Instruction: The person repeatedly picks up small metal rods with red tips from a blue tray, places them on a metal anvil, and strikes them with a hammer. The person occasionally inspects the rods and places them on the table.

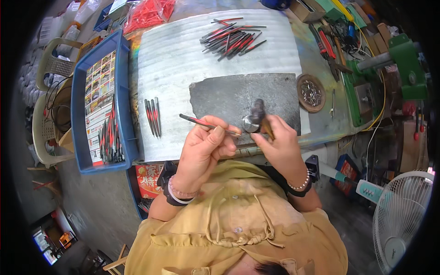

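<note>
My left hand (207,147) pinches a slim black-and-red pen-shaped rod (196,120) between thumb and fingers. Its thin tip points right, close to the hammer. My right hand (280,143) is closed round the wooden handle of a hammer (258,112), whose shiny round face and dark head show above the fingers. Both hands are over the near edge of a dark metal plate (220,98). Several like rods (152,118) lie side by side left of the plate. A heap of black-and-red rods (231,39) rests beyond it. Right of the plate, a round brown dish (304,104) holds small metal pins.
A blue tray (79,114) lined with printed paper holds more rods at left. White foam sheet (169,68) covers the table. Red-handled cutters (326,46) and a green clamping tool (405,68) occupy the right. A white fan (403,220) stands at lower right.
</note>
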A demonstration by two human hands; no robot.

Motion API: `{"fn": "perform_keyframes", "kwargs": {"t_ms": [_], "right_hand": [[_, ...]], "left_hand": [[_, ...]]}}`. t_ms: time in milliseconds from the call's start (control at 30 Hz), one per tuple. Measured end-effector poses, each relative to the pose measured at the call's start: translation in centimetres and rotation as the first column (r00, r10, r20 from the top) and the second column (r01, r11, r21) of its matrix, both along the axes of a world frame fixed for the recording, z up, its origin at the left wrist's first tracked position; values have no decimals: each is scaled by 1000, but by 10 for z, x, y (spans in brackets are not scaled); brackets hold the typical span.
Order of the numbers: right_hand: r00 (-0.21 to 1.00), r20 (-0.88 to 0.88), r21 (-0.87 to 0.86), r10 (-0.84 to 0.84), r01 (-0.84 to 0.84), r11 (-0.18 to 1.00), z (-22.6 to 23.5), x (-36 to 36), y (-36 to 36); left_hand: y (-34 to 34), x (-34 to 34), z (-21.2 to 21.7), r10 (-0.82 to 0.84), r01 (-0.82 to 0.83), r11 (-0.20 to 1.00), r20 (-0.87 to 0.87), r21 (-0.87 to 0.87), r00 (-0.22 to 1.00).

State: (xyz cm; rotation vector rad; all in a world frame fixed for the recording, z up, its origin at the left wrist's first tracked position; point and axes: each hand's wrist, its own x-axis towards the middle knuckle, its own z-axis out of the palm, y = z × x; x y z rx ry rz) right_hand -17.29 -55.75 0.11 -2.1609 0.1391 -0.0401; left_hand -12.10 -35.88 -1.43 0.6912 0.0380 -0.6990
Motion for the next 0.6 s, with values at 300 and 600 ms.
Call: {"fn": "perform_keyframes", "kwargs": {"t_ms": [300,600], "right_hand": [[991,60,267,-123,102,958,-20,-3,-6],[985,-47,466,-165,168,869,-32,-19,-19]], "left_hand": [[-17,8,2,-95,-76,893,350,444,932],[-27,11,-3,-229,-236,756,584,611,778]]}}
